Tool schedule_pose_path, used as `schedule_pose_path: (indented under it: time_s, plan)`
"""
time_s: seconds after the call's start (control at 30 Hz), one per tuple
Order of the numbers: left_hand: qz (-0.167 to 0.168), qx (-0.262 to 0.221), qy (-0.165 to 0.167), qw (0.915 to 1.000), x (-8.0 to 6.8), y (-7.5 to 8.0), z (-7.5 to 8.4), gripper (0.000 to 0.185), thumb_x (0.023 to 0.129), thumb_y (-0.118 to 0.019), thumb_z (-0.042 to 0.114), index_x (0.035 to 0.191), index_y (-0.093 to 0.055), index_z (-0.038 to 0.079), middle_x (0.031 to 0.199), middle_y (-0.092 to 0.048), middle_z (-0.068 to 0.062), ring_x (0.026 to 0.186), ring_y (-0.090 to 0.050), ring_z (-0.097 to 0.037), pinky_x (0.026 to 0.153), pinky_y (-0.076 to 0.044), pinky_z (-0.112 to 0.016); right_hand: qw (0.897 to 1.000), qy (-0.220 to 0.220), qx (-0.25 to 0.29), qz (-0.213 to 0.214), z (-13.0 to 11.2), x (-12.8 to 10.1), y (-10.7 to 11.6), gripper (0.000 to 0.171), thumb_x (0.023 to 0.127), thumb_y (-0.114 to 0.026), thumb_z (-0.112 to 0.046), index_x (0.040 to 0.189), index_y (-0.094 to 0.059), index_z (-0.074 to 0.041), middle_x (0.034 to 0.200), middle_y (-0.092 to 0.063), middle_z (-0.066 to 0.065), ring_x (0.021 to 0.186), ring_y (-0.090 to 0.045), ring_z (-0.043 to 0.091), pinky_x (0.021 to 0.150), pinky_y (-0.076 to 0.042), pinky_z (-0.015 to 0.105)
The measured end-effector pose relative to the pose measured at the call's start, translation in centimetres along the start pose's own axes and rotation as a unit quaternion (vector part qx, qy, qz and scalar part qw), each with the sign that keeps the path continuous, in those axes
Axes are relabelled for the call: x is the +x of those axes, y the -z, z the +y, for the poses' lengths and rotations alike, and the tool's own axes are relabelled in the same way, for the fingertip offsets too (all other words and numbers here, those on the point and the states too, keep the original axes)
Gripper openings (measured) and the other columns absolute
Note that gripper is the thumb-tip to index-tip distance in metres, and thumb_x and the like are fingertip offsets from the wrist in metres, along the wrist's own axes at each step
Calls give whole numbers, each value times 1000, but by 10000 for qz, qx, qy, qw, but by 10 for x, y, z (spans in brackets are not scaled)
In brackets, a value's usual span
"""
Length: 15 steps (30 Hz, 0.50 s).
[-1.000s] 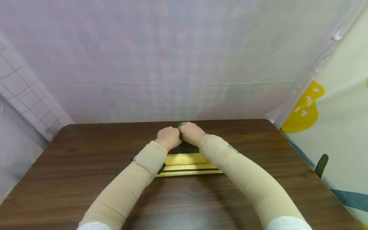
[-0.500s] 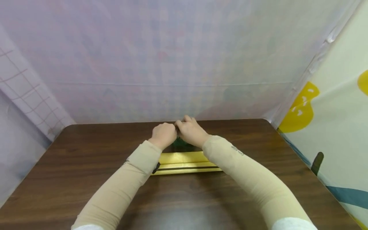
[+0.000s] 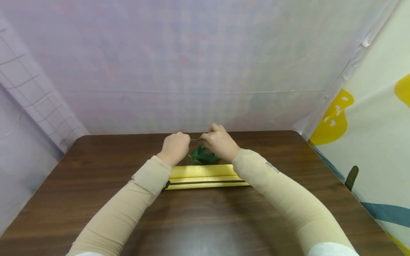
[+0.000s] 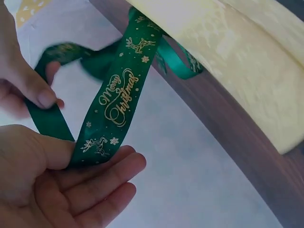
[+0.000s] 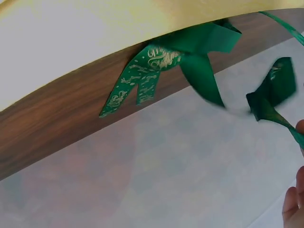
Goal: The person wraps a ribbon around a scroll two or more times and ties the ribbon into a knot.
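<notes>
A green satin ribbon (image 4: 114, 99), printed in gold with "Merry Christmas" and reindeer, is stretched between both hands. My left hand (image 3: 174, 148) pinches it between thumb and fingers; the left wrist view shows the band crossing the fingers. Opposite, my right hand (image 3: 220, 143) pinches another stretch of it, its thumb (image 4: 45, 97) visible in the left wrist view. Loose folds of ribbon (image 3: 203, 156) lie just behind a yellow, glossy, oblong object (image 3: 205, 171) with a dark line along it. In the right wrist view, ribbon loops and notched tails (image 5: 118, 95) hang beside its edge.
Everything lies on a dark wood-grain table (image 3: 205, 217). A pale patterned cloth (image 3: 192, 64) hangs along the table's back edge. To the right hangs a white cloth with yellow shapes (image 3: 333, 121). A small black item (image 3: 167, 185) shows beside the left forearm.
My hands have drawn apart, left hand leftward and right hand slightly rightward and up. A ribbon stretch now shows between them, and the green folds below have come into view.
</notes>
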<state>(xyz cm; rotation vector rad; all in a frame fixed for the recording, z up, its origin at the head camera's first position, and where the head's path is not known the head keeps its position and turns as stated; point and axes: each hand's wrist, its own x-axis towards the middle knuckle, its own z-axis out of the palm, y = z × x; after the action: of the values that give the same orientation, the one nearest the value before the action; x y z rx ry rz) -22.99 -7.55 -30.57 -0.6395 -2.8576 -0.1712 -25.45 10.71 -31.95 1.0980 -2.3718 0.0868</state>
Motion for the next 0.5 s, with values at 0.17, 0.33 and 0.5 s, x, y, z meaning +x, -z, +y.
schedule_pose_path:
  time_s: [0.17,0.33,0.5]
  plan:
    - [306,152,7,9994,-8,5,-8,20,90,-55,0,74,-67,4,52,-54,-5,39,-45,-13,37,-33,-24,9997,47,-126,216,-1,-6,8,13,87,-67,-20,96,-72,-12,79,-60,-1,73,-35,18,63,-28,31]
    - [449,158,193,9987,-21,12,-15,16,88,-57,-1,99,-69,0,55,-56,-7,37,-40,-12,36,-31,-24,9989,-160,-121,434,2,-15,19,14,85,-69,-18,95,-73,-10,79,-60,1,73,-36,19,64,-28,32]
    - [830,351,412,9951,-34,22,-23,21,86,-56,-2,105,-67,0,53,-54,-8,36,-38,-13,35,-28,-24,9946,-272,-442,894,9,-25,32,12,83,-72,-16,92,-74,-9,75,-59,3,70,-36,20,62,-27,33]
